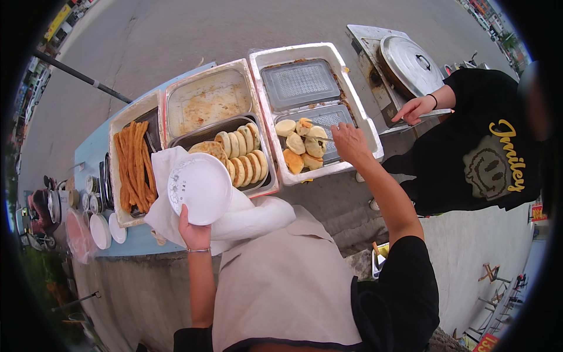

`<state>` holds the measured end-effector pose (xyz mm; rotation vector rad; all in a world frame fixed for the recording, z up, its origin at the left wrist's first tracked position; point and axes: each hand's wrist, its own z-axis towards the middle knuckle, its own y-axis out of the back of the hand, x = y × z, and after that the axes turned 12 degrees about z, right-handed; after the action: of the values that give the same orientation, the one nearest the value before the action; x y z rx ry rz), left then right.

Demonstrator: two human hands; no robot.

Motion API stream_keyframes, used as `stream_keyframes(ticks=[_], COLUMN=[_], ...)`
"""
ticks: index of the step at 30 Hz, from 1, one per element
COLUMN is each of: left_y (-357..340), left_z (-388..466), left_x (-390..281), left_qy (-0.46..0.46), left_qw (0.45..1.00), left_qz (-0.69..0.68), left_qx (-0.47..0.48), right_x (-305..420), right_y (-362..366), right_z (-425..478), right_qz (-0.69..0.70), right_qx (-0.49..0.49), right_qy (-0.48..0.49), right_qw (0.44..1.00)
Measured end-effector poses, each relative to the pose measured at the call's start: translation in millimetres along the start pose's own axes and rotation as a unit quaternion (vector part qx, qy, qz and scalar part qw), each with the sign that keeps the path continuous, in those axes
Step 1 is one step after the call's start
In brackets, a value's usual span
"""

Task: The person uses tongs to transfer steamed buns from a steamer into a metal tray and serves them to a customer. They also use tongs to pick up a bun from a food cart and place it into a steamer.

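My left hand (pixel 195 231) grips the near rim of a white plate (pixel 202 189) with a grey floral pattern. The plate is tilted over a white cloth (pixel 259 220). Metal tongs (pixel 320 138) extend leftward from my right hand (pixel 350 141), their tips among round, browned buns (pixel 295 144) in the right foam box (pixel 286 175). Whether the tongs pinch a bun is hard to tell. Beneath and beyond the buns lie perforated trays (pixel 303 83). In the middle box, flat filled breads (pixel 242 145) stand in rows in a metal basket (pixel 180 138).
Fried dough sticks (pixel 134 165) fill the left box. On the blue table (pixel 145 242) are stacked plates (pixel 100 231) and small tins (pixel 91 184). At right, a person in black (pixel 475 145) reaches a hand (pixel 415 110) beside a lidded griddle (pixel 407 59).
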<state>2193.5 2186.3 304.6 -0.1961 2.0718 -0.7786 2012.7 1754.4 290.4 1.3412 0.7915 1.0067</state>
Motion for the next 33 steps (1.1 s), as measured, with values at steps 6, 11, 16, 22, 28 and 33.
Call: stream_keyframes(ticks=[6, 11, 16, 22, 28, 33], left_y=[-40, -57, -69, -90, -98, -85], left_z=[7, 15, 43, 82, 91, 95], left_x=[17, 37, 67, 114, 136, 132], left_qy=[0.047, 0.081, 0.111, 0.139, 0.142, 0.120], left_qw=[0.998, 0.995, 0.991, 0.983, 0.982, 0.987], left_qz=[0.030, 0.053, 0.054, 0.079, 0.062, 0.057], left_qx=[0.014, 0.024, 0.054, 0.088, 0.109, 0.090], right_x=[-11, -49, -53, 10, 52, 27], right_y=[-31, -31, -12, 35, 38, 59], right_z=[25, 10, -15, -48, -76, -101], right_qz=[-0.045, 0.086, 0.169, 0.245, 0.194, 0.384], right_qx=[0.012, 0.024, -0.048, -0.162, -0.137, -0.031], right_qy=[0.064, 0.026, -0.024, 0.085, 0.152, -0.025], right_qw=[0.997, 0.996, 0.984, 0.952, 0.959, 0.922])
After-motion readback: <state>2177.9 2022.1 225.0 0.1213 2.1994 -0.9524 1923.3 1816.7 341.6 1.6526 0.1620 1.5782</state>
